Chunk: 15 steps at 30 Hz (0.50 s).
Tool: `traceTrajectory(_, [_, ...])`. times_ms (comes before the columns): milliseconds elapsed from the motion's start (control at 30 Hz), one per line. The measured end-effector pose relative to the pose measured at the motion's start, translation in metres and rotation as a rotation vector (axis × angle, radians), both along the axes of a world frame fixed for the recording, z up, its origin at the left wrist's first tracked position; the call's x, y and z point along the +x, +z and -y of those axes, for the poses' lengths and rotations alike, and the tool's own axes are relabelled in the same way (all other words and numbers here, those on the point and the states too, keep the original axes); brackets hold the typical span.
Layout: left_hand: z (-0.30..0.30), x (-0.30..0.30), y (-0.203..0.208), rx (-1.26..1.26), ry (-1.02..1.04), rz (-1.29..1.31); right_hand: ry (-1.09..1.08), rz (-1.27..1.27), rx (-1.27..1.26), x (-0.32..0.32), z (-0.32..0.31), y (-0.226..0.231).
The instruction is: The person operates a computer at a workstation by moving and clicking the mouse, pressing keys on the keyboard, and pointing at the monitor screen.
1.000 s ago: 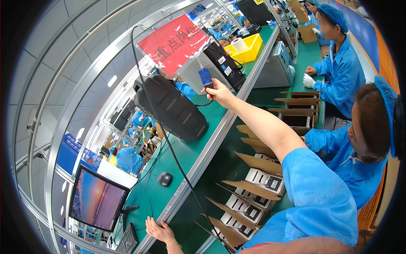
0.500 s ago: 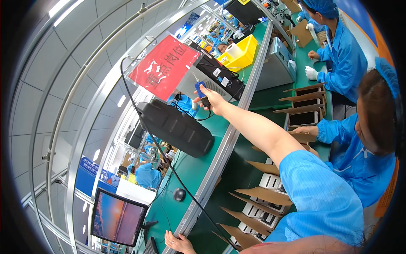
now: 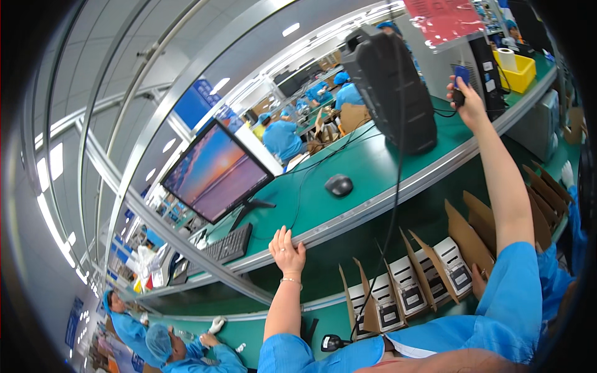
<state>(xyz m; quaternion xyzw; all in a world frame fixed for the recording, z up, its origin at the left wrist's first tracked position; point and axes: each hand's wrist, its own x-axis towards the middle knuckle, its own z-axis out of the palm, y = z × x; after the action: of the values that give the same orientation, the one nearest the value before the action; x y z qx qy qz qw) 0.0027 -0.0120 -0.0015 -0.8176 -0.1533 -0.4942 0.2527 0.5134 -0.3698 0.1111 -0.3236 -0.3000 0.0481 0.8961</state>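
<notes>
My right hand (image 3: 470,107) is closed around a small blue-and-black connector (image 3: 460,79), held upright in front of a computer tower (image 3: 480,65) on the upper bench. What lies inside the palm is hidden. My left hand (image 3: 287,253) rests on the bench's metal edge rail (image 3: 336,219), its fingers stretched out and holding nothing. Near it are a black keyboard (image 3: 229,246) and a lit monitor (image 3: 217,171). A black mouse (image 3: 339,185) sits on the green bench top (image 3: 367,163) between my hands. A bulky black case (image 3: 398,99) stands left of my right hand.
Below, several open cartons (image 3: 429,273) hold white devices, near a black handheld scanner (image 3: 334,342). A black cable (image 3: 398,186) hangs across the middle. A yellow bin (image 3: 517,71) and red sign (image 3: 444,22) are upper right. Co-workers in blue sit lower left (image 3: 193,357) and at right.
My view has swung left, bringing the monitor, keyboard and left hand toward the middle. My right hand still grips the connector; my left hand stays at the rail.
</notes>
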Motion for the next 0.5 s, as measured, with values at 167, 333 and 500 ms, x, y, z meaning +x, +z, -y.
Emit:
traceTrajectory(167, [-0.002, 0.008, -0.001, 0.037, -0.046, 0.033, -1.368, 0.078, -0.548, 0.004, 0.006, -0.017])
traceTrajectory(333, [-0.004, 0.004, -0.001, 0.046, -0.044, 0.066, -0.784, 0.605, -0.442, -0.156, -0.031, -0.011])
traceTrajectory(500, [-0.003, 0.006, -0.003, 0.052, -0.080, 0.087, -0.434, 1.011, -0.676, -0.248, -0.130, -0.033])
